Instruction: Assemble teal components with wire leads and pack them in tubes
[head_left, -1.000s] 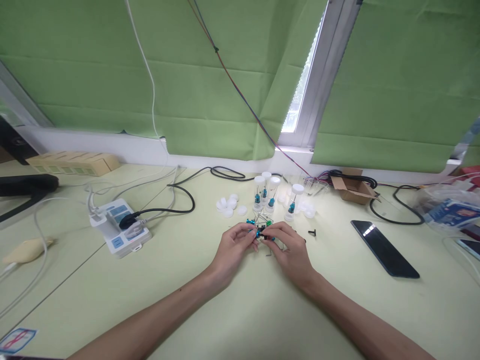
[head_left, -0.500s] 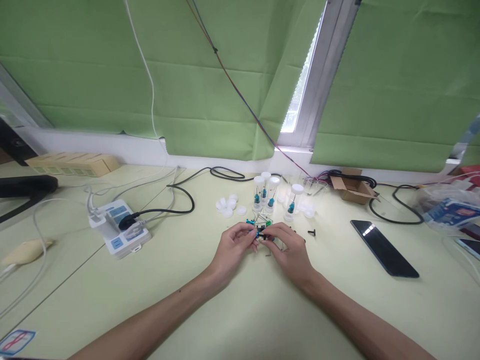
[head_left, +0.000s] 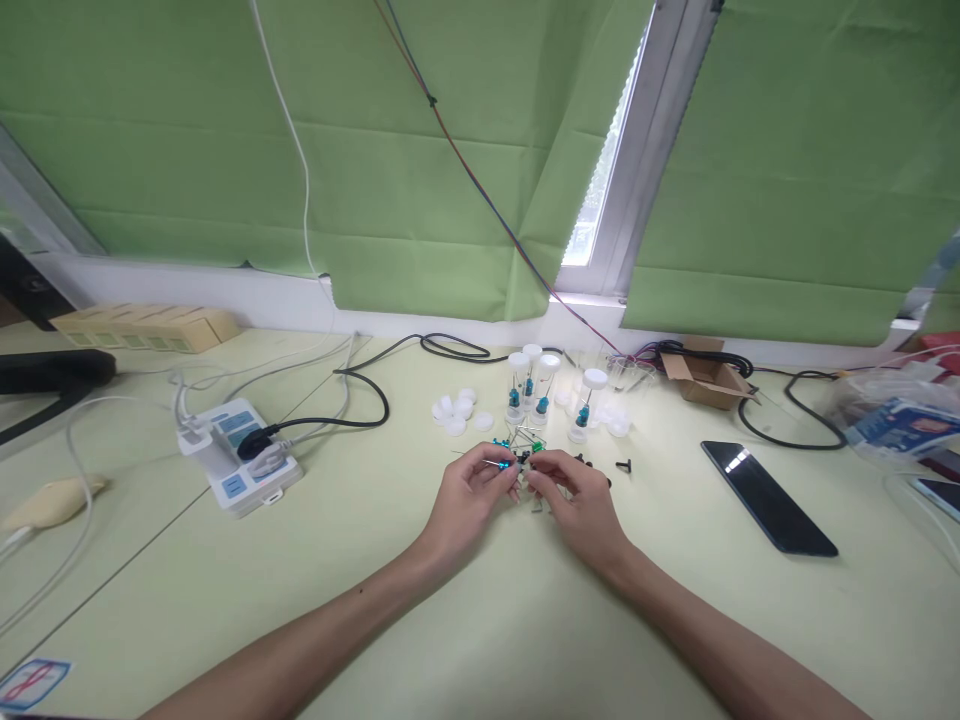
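The left hand [head_left: 469,492] pinches a small blue part [head_left: 504,464] between thumb and forefinger, low over the middle of the bench [head_left: 495,640]; a thin metal rod [head_left: 487,462] shows beside it, running out to the left. Half a second ago the right hand's fingertips were up against that blue part with a black piece between the two hands. Now the right hand [head_left: 574,492] has drawn slightly off to the right, leaving a narrow gap between the fingertips. Its thumb and forefinger are bent close together, but whether they grip anything cannot be told. More of the blue part and the rod is in sight than before, and small black pieces [head_left: 523,459] can be seen just beyond the gap.

The things around have stayed where they were. Four capped clear tubes [head_left: 577,433] stand upright behind the hands, each with a blue part inside. Loose white caps [head_left: 454,425] lie to their left, with bent metal rods [head_left: 527,434] and a green piece [head_left: 538,446] in front of them. A black T-shaped piece [head_left: 625,466] lies right of the right hand, and farther right is a phone [head_left: 769,498].
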